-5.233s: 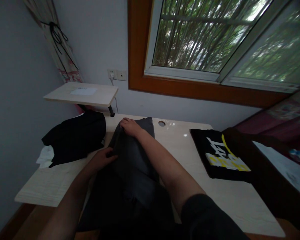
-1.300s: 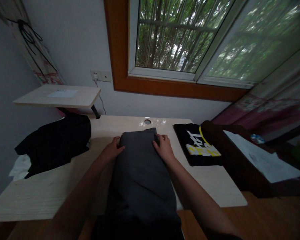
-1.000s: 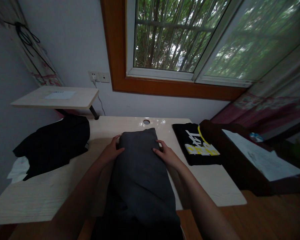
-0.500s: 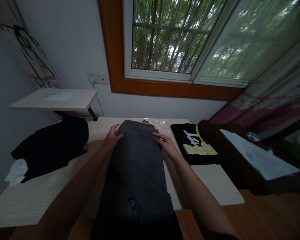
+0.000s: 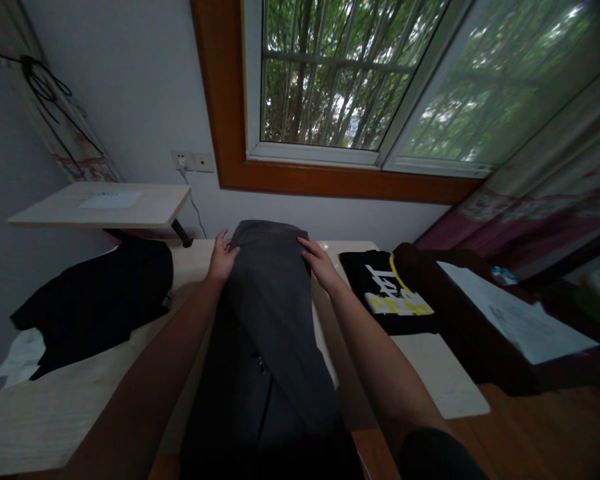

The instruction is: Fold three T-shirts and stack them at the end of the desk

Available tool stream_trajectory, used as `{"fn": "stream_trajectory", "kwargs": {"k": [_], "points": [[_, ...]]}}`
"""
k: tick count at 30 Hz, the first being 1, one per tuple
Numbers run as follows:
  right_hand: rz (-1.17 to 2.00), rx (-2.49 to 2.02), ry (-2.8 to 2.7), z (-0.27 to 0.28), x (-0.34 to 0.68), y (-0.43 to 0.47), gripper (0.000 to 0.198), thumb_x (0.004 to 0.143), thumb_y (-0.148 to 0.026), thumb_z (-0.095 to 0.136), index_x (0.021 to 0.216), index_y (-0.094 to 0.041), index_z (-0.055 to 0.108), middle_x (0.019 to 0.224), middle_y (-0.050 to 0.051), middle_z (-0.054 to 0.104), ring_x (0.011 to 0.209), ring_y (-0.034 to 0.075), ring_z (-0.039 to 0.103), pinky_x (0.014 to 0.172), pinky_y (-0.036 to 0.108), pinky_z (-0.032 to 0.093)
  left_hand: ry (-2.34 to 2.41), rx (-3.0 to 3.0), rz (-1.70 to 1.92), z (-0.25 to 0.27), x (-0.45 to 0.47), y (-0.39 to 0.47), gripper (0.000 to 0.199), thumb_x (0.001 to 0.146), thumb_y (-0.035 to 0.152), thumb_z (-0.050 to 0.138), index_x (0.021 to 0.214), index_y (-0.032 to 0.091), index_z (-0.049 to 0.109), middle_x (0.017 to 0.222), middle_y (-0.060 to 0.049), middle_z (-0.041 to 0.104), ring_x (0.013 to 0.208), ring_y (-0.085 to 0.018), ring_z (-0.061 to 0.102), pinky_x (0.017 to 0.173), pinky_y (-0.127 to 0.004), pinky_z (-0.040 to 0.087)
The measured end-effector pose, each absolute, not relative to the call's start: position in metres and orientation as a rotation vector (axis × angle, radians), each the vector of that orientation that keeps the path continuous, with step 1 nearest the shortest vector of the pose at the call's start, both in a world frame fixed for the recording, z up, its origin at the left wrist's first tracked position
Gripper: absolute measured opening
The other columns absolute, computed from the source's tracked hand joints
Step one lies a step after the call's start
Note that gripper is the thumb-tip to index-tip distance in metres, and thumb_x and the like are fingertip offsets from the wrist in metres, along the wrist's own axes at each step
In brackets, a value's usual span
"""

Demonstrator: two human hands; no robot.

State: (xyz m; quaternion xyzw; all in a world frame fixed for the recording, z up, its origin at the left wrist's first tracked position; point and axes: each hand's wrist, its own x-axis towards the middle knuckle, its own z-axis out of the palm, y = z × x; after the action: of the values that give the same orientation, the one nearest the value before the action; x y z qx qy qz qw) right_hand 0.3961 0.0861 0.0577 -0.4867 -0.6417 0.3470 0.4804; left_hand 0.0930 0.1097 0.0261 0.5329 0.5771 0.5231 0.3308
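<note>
A long dark grey garment (image 5: 273,287) stretches over the table from its far edge towards me. Its kind I cannot make out; a seam and a small shiny detail show on the near part. My left hand (image 5: 223,260) grips the far left corner, thumb on top and fingers partly hidden behind. At the far right corner my right hand (image 5: 319,261) holds the cloth between thumb and fingers. This far end is lifted off the tabletop, and the near end fades into dark shadow at the bottom of the view.
A black garment (image 5: 95,300) lies on the pale table (image 5: 90,407) at left, under a small raised shelf (image 5: 105,207). A folded black T-shirt (image 5: 387,290) with white and yellow print lies at right. Beyond it, a paper sheet (image 5: 515,313) rests on a dark surface.
Both hands have raised the far end of the grey garment and moved it slightly away and to the left. The cloth now slants with a diagonal fold. My view has shifted slightly.
</note>
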Motion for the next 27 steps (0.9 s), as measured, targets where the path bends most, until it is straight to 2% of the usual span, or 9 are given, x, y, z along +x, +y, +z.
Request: {"fn": "stream_trajectory", "kwargs": {"k": [2,5,9,12,15,19,21,23,27], "points": [[0.87,-1.283,-1.523,0.047,0.394,0.09,0.049,0.086,-0.026,0.059,0.134,-0.022,0.064,0.15,0.008,0.053,0.139,0.023,0.047,0.12,0.044,0.033,1.636,1.382,1.259,0.017,0.091,0.11,0.077,0.088,0.018,0.059,0.156,0.021,0.022,0.148,-0.019,0.051,0.112,-0.019,0.068,0.093,-0.031,0.054],[0.954,-1.408,-1.481,0.028,0.393,0.09,0.052,0.082,-0.024,0.061,0.134,-0.021,0.062,0.142,0.01,0.059,0.132,0.025,0.053,0.114,0.046,0.041,1.759,1.378,1.121,0.005,0.086,0.105,0.074,0.084,0.022,0.066,0.151,0.016,0.034,0.145,-0.023,0.053,0.101,-0.02,0.07,0.087,-0.032,0.055],[1.001,-1.426,-1.492,0.012,0.399,0.083,0.05,0.081,-0.022,0.058,0.131,-0.018,0.061,0.131,0.011,0.066,0.114,0.022,0.064,0.1,0.039,0.051,1.806,1.464,0.991,0.008,0.076,0.091,0.07,0.082,0.032,0.069,0.144,0.012,0.045,0.118,-0.016,0.069,0.093,-0.022,0.07,0.084,-0.033,0.053],[1.032,-1.459,-1.503,0.01,0.405,0.071,0.046,0.081,-0.025,0.06,0.127,-0.02,0.061,0.114,0.007,0.072,0.096,0.019,0.068,0.086,0.033,0.055,1.827,1.523,0.883,0.018,0.068,0.075,0.073,0.077,0.038,0.073,0.141,0.012,0.05,0.093,-0.008,0.072,0.086,-0.024,0.069,0.079,-0.033,0.051],[1.187,-1.462,-1.536,0.013,0.412,0.05,0.038,0.082,-0.034,0.062,0.119,-0.022,0.062,0.093,0.001,0.071,0.076,0.016,0.065,0.069,0.026,0.052,1.786,1.568,0.757,0.024,0.061,0.058,0.076,0.074,0.042,0.074,0.141,0.016,0.051,0.079,-0.002,0.069,0.075,-0.023,0.068,0.07,-0.031,0.049],[1.456,-1.364,-1.534,0.018,0.417,0.021,0.041,0.078,-0.045,0.068,0.111,-0.022,0.062,0.075,-0.004,0.062,0.054,0.01,0.05,0.048,0.02,0.036,1.617,1.66,0.655,0.024,0.055,0.041,0.073,0.077,0.042,0.068,0.145,0.021,0.047,0.078,0.0,0.069,0.071,-0.021,0.066,0.065,-0.029,0.048],[1.491,-1.356,-1.5,0.018,0.417,0.011,0.04,0.074,-0.048,0.07,0.103,-0.021,0.062,0.07,-0.005,0.058,0.05,0.009,0.044,0.045,0.02,0.03,1.631,1.687,0.685,0.024,0.054,0.038,0.071,0.077,0.041,0.067,0.143,0.022,0.049,0.079,0.001,0.067,0.072,-0.021,0.065,0.066,-0.029,0.047],[1.46,-1.357,-1.421,0.015,0.416,0.007,0.037,0.071,-0.049,0.071,0.094,-0.021,0.062,0.068,-0.005,0.057,0.05,0.009,0.044,0.046,0.02,0.031,1.696,1.696,0.713,0.025,0.055,0.037,0.072,0.076,0.039,0.067,0.143,0.021,0.049,0.079,0.001,0.065,0.073,-0.02,0.064,0.066,-0.029,0.046],[1.324,-1.351,-1.327,0.002,0.412,0.01,0.033,0.068,-0.047,0.071,0.087,-0.02,0.064,0.073,0.0,0.064,0.061,0.014,0.056,0.054,0.024,0.042,1.746,1.681,0.774,0.028,0.062,0.038,0.071,0.077,0.035,0.067,0.144,0.02,0.049,0.078,0.002,0.062,0.073,-0.019,0.063,0.067,-0.029,0.047]]}}
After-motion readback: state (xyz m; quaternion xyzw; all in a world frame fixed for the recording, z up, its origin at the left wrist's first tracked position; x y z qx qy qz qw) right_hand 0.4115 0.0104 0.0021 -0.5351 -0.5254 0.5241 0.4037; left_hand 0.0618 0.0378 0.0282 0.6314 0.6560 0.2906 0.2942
